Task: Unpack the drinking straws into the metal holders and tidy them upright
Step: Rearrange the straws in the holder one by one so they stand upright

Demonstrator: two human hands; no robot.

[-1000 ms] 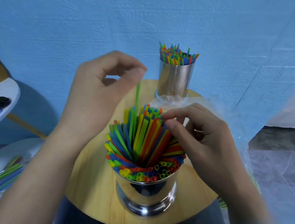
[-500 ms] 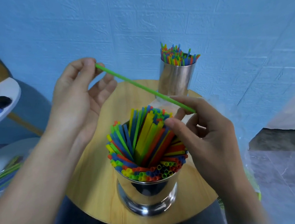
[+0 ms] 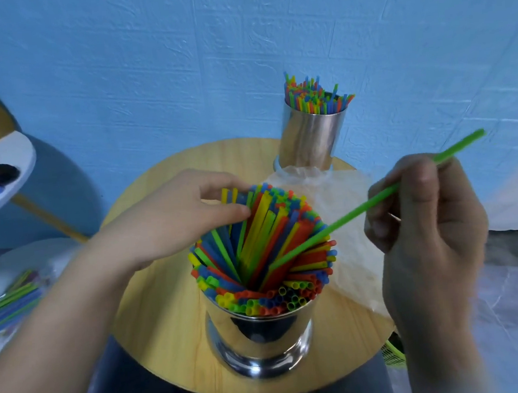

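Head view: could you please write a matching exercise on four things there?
1. long green plastic straw
2. near shiny metal holder
3. far shiny metal holder
4. crumpled clear plastic wrapper

A. by the blue wall
B. lying on the round wooden table
C. in the right hand's grip
D. its coloured straws gripped by the left hand

Pairs: 1-C; 2-D; 3-A; 4-B

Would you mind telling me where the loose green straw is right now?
In the head view, the green straw slants across the right side, held by the right hand, its lower end among the straws in the near holder.
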